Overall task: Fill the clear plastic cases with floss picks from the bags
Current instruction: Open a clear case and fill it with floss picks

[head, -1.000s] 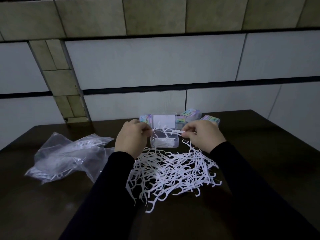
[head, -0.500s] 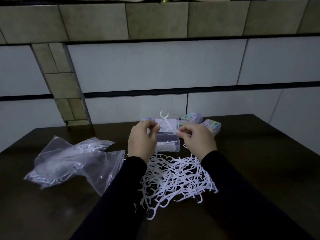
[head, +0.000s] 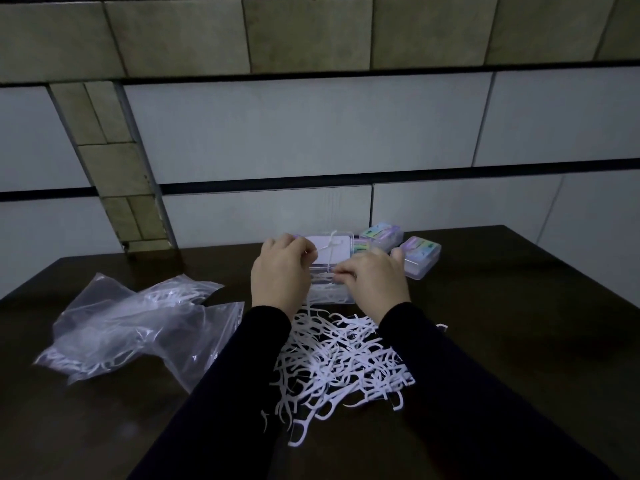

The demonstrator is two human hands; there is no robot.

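Floss picks [head: 341,362] lie heaped on the dark surface [head: 519,341], just before the open clear case [head: 330,292]. Left hand [head: 281,271] pinches one pick above the case; right hand [head: 372,278] fingers curl on picks at its rim. Bags [head: 131,327] lie left.

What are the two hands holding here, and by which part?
The left hand pinches a floss pick by its handle end, head up. The right hand pinches picks over the open case; which part cannot be told.
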